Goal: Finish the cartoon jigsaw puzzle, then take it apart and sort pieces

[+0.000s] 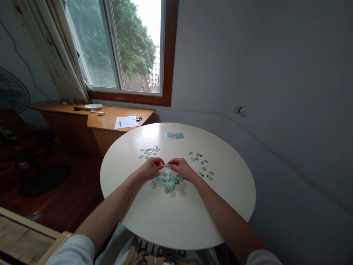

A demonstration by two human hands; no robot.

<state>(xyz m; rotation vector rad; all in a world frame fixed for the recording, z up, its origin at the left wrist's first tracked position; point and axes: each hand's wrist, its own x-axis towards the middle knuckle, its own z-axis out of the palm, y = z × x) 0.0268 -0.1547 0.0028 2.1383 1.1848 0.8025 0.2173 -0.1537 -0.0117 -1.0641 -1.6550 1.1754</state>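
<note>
My left hand [151,167] and my right hand [182,168] meet over the middle of the round table. Between their fingertips is a small teal jigsaw piece [167,166], pinched from both sides. Right below my hands lies a loose heap of jigsaw pieces [170,180], some teal side up, others showing pale backs. To the left, beyond my left hand, a group of mostly teal pieces [149,150] is spread out. More colourful pieces [204,168] are scattered to the right of my right hand. A picture card [175,136] with a teal background lies at the far side.
The white round table [176,224] stands near a grey wall with a socket [241,110]. Behind it on the left, a wooden desk [110,121] holds a white plate [93,106], paper [126,122] and keys [138,119]. A fan [12,92] stands at far left.
</note>
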